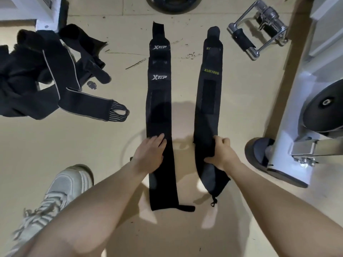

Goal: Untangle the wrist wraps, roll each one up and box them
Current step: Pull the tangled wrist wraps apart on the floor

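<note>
The left hand [149,154] lies flat, fingers straight and together, pressing the near half of the XTEP wrap [159,115]. The right hand [221,154] rests on the XUEYING wrap [208,112]; its fingers look curled over the wrap's right edge, thumb spread to the left across the cloth, though whether they truly grip the edge is hard to tell from this angle.

Both wraps lie stretched out flat on the floor [65,145], side by side and apart, running from 6 toward 12 o'clock. The XTEP wrap is the left one, with white lettering at its far end and a thumb loop [186,208] sticking out at its near right corner. The XUEYING wrap has yellow lettering, and a small loop trails from its near end.

At 9 to 10 o'clock sits a tangled heap of wraps [44,75], one with grey edging and a striped loop end reaching toward the centre. A white shoe [61,190] is at 7 o'clock. A chrome cable handle [259,28] lies at 1 o'clock, a weight plate [172,4] at 12, and a white machine frame [300,127] with a black plate at 3.
</note>
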`<control>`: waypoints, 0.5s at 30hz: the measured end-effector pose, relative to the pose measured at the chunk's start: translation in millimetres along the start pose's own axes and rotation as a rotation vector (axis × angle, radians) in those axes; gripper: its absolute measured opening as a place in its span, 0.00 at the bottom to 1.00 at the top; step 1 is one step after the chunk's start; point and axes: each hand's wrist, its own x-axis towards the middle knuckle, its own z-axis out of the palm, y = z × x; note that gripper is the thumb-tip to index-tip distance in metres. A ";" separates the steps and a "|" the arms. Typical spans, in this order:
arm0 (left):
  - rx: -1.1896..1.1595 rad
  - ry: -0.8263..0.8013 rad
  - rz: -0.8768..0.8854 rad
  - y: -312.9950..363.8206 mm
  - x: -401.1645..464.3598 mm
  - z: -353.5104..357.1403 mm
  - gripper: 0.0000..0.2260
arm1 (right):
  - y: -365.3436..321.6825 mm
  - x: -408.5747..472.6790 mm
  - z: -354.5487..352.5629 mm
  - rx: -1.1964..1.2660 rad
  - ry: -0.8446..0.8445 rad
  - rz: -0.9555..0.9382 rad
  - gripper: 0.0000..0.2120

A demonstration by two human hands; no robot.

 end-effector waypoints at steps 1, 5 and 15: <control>-0.006 -0.192 -0.025 1.7 -8.8 2.8 0.31 | 5.7 -6.8 7.8 0.016 0.023 0.014 0.29; 0.105 -0.204 -0.055 8.5 -22.6 -4.9 0.33 | 25.8 -22.0 26.9 0.237 0.068 0.152 0.19; -0.155 -0.175 -0.108 4.4 -51.4 -75.7 0.29 | -54.4 -46.0 -20.4 0.186 -0.005 -0.003 0.25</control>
